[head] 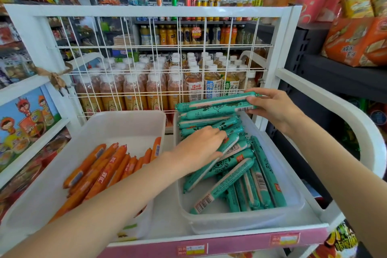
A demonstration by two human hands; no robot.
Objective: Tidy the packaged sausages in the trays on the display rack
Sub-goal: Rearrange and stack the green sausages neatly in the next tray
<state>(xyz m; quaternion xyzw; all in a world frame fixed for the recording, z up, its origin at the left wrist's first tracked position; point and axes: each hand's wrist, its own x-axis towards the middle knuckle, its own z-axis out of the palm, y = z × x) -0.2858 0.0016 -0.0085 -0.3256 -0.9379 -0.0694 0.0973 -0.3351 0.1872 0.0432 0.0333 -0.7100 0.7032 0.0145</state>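
**shelfrat:** So where were we at this point? We had both hands in the right tray (293,211), the one at about 3 o'clock on the display rack (209,11). Our right hand (274,109) was up at 12 o'clock of that tray, fingers and thumb curled round a small bundle of green sausages (215,103), two as far as we could tell, held just above the back row. Our left hand (201,148) lay across the middle of the loose green pile (234,174), fingers bent over one stick; whether it was really gripping or only pressing down, we couldn't tell.

**aisle9:** What could've gone wrong from there?

**shelfrat:** Our guess: the bundle was held only by its right end, so the far end could sag and a stick slip out, maybe over the back rim toward the wire grid (159,58). And the pile at 6 o'clock was criss-crossed, so pulling one out with the left hand could drag its neighbours further askew.

**aisle9:** Counts?

**shelfrat:** Two trays. The left tray (125,119) at 9 o'clock held orange sausages (104,169), roughly a dozen showing, but our left forearm covered some. Green ones: about four or five lined up crosswise at the back, two in the right hand, and something like twelve to fifteen jumbled at the front. Overlaps made an exact number impossible. Two hands, obviously. Behind the grid sat rows of bottled tea (134,90), too many to count.
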